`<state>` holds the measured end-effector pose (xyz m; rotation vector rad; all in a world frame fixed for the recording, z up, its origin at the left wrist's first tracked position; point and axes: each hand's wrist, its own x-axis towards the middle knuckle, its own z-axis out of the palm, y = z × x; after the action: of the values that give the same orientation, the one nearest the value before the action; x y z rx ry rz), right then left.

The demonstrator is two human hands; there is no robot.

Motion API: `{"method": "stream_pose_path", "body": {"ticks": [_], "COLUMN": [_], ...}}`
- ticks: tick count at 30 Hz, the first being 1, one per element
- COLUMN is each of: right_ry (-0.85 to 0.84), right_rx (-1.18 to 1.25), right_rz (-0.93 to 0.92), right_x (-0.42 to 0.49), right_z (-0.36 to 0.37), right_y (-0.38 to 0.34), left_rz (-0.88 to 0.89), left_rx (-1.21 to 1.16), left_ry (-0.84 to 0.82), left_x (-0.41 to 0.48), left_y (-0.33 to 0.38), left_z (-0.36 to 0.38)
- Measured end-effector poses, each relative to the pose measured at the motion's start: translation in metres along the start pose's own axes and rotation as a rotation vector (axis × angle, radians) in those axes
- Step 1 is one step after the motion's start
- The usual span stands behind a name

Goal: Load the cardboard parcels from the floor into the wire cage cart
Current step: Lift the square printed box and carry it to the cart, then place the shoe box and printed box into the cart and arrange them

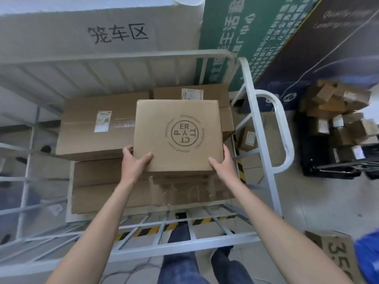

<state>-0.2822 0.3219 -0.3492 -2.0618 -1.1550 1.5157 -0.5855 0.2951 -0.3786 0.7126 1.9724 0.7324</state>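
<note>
I hold a brown cardboard parcel (178,134) with a round printed logo inside the white wire cage cart (268,128). My left hand (136,160) grips its near left corner, thumb on top. My right hand (222,161) grips its near right corner. The parcel sits over other brown boxes stacked in the cart: a large labelled box (94,128) to the left, another labelled box (190,93) behind, and a lower flat box (106,187) near me. Whether the held parcel rests on the stack I cannot tell.
The cart's near rail (184,244) crosses in front of my legs. A heap of small parcels (336,121) lies on a dark trolley at right. Another cardboard box (336,255) and something blue (369,261) are at the lower right. Signboards stand behind the cart.
</note>
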Motion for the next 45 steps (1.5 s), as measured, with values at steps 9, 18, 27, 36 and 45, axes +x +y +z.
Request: {"method": "stream_pose_path", "body": {"ticks": [9,18,27,36,45], "right_ry": [-0.039,0.008,0.48,0.984,1.116], "right_rx": [0.004,0.227,0.404,0.762,0.877], "right_rz": [-0.015,-0.064,-0.016,0.218,0.459], "right_x": [-0.039,-0.131,-0.267,-0.386,-0.4], "right_z": [-0.041,-0.151,-0.324,-0.43,-0.513], "right_y": [0.014,0.102,0.292,0.474,0.612], "left_rz": [0.004,0.2,0.648,0.898,1.031], "left_rx": [0.155,0.408,0.612,0.886,1.088], "left_ry": [-0.021,0.028,-0.7,-1.17,-1.362], "left_x": [-0.045,-0.159,-0.406,-0.602,-0.683], "left_y": [0.022,0.073,0.082,0.04,0.0], "left_z": [0.019,0.104,0.36,0.555,0.736]}}
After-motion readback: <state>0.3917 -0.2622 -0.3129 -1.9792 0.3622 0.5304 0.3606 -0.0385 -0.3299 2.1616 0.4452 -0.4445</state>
